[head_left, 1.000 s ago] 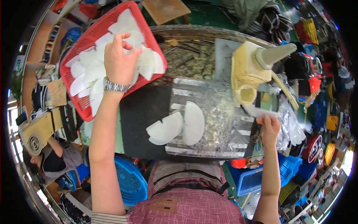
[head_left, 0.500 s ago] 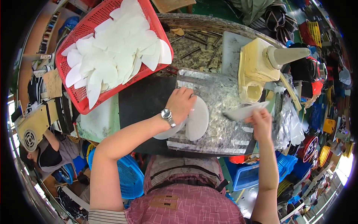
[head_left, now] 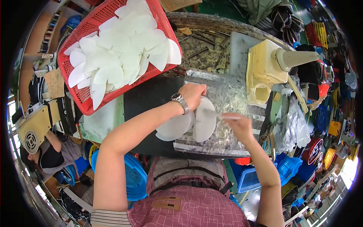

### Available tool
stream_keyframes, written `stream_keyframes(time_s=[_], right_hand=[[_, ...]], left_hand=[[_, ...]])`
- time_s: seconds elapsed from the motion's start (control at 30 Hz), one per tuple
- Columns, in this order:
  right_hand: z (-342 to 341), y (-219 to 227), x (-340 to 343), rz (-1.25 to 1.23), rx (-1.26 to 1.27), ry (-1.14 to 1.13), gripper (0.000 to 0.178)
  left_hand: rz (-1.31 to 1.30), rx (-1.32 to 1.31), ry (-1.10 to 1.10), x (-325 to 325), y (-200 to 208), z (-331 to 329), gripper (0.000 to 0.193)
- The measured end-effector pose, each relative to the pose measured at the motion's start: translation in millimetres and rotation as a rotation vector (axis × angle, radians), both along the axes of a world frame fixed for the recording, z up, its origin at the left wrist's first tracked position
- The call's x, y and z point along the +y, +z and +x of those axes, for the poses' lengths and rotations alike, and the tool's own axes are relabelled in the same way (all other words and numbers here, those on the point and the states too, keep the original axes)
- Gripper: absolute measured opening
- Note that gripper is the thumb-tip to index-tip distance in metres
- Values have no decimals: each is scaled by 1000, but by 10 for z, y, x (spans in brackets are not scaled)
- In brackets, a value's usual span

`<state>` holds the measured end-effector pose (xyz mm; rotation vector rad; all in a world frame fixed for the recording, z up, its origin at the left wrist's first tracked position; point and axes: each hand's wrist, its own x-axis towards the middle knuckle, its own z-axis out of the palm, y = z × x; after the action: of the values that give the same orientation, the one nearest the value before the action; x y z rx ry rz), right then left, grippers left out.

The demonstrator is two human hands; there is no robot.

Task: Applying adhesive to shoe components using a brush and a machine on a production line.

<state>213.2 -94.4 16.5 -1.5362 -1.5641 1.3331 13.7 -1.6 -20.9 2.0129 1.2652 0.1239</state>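
Pressing down: left hand, fingers curled, rests on white half-round pieces lying on foil-covered work surface at bench centre. Wristwatch on left wrist. Right hand closed around thin brush-like tool, blurred; tip just beside right-hand white piece. Yellowish glue jug with cone spout stands beyond, to right. Red basket heaped with similar white pieces sits upper left. Blue baskets below bench edge.
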Motion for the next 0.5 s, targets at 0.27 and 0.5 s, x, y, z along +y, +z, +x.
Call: stream_keyframes(time_s=[0.27, 0.5], right_hand=[[-110, 0, -824, 240, -36, 318, 34], [-109, -13, -839, 225, -53, 300, 35]], left_hand=[[171, -113, 128, -483, 389, 9, 28], [472, -143, 199, -681, 408, 140, 39]])
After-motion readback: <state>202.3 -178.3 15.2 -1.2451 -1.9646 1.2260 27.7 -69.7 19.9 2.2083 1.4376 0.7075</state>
